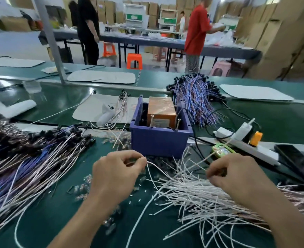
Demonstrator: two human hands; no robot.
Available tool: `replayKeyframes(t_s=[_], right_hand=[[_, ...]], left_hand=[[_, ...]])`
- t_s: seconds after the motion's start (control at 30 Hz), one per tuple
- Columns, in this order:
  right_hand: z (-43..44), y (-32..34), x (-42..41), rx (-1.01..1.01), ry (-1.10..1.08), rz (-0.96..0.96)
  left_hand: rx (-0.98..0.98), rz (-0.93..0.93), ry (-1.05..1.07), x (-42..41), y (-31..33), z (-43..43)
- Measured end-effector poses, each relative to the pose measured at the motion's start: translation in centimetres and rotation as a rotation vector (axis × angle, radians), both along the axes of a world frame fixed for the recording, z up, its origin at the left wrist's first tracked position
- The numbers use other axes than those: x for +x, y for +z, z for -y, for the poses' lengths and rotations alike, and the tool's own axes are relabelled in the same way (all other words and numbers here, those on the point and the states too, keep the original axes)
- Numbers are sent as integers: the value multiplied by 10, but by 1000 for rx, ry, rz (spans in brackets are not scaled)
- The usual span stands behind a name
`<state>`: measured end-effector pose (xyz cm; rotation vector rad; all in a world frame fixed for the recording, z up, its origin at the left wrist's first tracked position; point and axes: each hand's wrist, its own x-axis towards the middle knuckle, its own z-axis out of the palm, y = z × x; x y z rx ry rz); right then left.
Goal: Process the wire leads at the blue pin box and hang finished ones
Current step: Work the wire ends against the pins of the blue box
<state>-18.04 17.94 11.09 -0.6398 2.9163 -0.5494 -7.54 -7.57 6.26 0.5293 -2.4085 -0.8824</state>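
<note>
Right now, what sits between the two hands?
Head view: between the left hand and the right hand, loose white wire leads fan over the green mat; the left hand pinches one of them.

On the green desk (58, 221) the left hand (115, 176) pinches the end of a single white lead (154, 167) between thumb and forefinger, just in front of the blue pin box (158, 142) — inside the box sits an orange block (162, 111) with two metal pins (178, 123) standing before it. The right hand (237, 178) curls over the heap of white leads (197, 196), its grip closed on a few of them. A pile of leads with black connectors (31, 158) lies to the left, a bundle of blue and purple wires (196, 97) behind the box, a white power strip (240, 142) to its right.
</note>
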Motion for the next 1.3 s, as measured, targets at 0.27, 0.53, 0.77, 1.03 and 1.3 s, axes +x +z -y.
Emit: replayKeyframes(t_s=[0.27, 0.53, 0.77, 1.03, 1.3], right_hand=[[-16, -28, -18, -597, -24, 56], [-8, -55, -5, -646, -73, -104], [-6, -59, -5, -699, -110, -137], [-10, -54, -6, -765, -168, -155], [-7, -43, 1, -717, -153, -119]], left_hand=[[145, -34, 222, -4, -19, 26], [1278, -274, 10, -12, -19, 43], [1466, -340, -196, -9, -26, 69], [1407, -166, -395, 2, -16, 83], [990, -313, 128, -2, -13, 70]])
